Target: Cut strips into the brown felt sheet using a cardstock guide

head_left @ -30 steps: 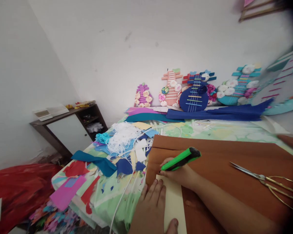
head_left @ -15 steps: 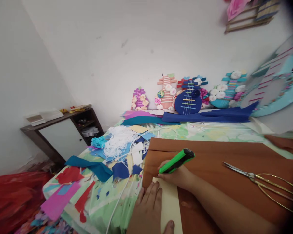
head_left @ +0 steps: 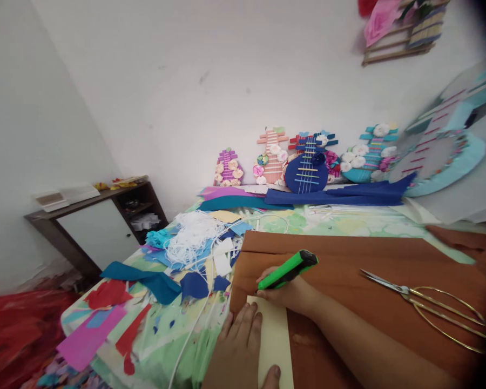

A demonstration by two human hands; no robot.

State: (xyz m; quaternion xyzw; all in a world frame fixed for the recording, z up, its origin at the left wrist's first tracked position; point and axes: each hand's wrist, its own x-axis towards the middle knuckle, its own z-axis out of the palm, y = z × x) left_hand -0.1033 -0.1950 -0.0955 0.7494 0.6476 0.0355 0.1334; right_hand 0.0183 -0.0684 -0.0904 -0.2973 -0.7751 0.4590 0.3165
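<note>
A large brown sheet (head_left: 360,302) lies over the table, with a pale yellow strip (head_left: 276,340) on top near its left edge. My left hand (head_left: 238,346) rests flat on the strip's left side, fingers stretched out and thumb on the strip. My right hand (head_left: 283,292) grips a green and black marker (head_left: 287,269) just above the strip's far end; its tip is hidden by the fingers. Gold-handled scissors (head_left: 409,292) lie on the brown sheet to the right, touched by neither hand.
White yarn (head_left: 194,237) and coloured scraps (head_left: 194,284) cover the table's left part. Decorated instrument-shaped crafts (head_left: 308,173) stand along the wall. A blue strip (head_left: 340,195) lies before them. A low cabinet (head_left: 93,227) and red plastic (head_left: 20,329) are at the left.
The whole view has shifted slightly, so most things appear a little further left. Both hands keep nearly the same places on the strip and around the marker.
</note>
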